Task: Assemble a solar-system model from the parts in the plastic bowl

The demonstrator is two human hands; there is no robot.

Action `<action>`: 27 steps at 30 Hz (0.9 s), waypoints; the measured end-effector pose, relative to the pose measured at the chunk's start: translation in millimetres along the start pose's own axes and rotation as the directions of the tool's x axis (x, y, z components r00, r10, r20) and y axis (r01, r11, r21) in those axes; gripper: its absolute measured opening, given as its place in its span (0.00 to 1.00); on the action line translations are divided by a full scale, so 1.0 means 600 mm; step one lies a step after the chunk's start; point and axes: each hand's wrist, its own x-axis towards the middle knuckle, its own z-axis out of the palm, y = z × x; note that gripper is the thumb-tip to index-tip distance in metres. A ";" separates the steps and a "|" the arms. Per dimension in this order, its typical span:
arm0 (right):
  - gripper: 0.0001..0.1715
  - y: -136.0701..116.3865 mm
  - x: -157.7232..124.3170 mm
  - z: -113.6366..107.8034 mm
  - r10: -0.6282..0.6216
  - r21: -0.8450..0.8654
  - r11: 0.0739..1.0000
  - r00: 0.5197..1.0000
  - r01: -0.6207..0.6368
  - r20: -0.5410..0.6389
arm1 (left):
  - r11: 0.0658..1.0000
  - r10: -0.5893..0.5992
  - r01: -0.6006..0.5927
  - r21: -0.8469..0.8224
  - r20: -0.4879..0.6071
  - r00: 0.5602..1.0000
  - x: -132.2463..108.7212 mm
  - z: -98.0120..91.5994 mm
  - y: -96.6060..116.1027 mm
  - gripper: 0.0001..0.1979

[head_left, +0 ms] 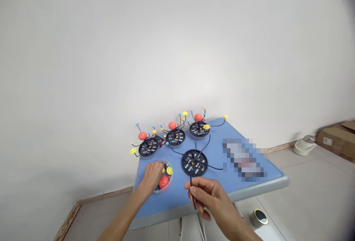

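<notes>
My left hand (153,174) reaches into a clear round container (171,180) with its fingers curled downward; the fingertips are hidden. In the container lie a red ball (164,182), a yellow piece (169,170) and other small coloured pieces. My right hand (203,194) pinches a thin black rod (191,185) between thumb and fingers, in front of a round black base (185,163). Several thin, curved black arms spread out from that base, one tipped with a small blue ball (167,143). No large red ball sits on it.
Three solar system models with red balls stand along the back: left (149,148), middle (175,137) and right (199,130). They rest on a blue table (213,183). A blurred-out flat item (244,159) lies at right. Cardboard box (337,141) and dark-topped cylinder (259,218) are on the floor.
</notes>
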 end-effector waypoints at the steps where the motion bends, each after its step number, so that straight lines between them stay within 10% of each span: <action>1: 0.21 -0.001 -0.005 -0.005 -0.018 -0.015 1.000 1.000 0.018 -0.010 | 1.000 0.010 -0.010 0.005 -0.003 1.000 0.002 0.001 -0.002 0.14; 7: 0.23 -0.014 -0.020 -0.046 -0.100 -0.050 0.994 0.979 0.093 -0.176 | 0.999 0.027 -0.026 0.021 -0.033 0.999 0.003 -0.010 -0.027 0.19; 11: 0.22 -0.019 -0.022 -0.064 -0.134 -0.049 0.991 0.966 0.126 -0.222 | 0.972 -0.030 -0.048 -0.228 -0.325 0.945 -0.041 -0.038 -0.023 0.16; 17: 0.18 -0.018 -0.020 -0.067 -0.204 0.004 0.978 0.964 0.207 -0.172 | 0.569 -0.072 -0.481 -0.667 -0.623 0.779 -0.163 -0.080 0.095 0.11; 27: 0.17 -0.010 -0.018 -0.068 -0.251 0.005 0.966 0.946 0.257 -0.207 | 0.131 -0.269 -0.494 -0.860 -0.510 0.817 -0.198 -0.069 0.188 0.09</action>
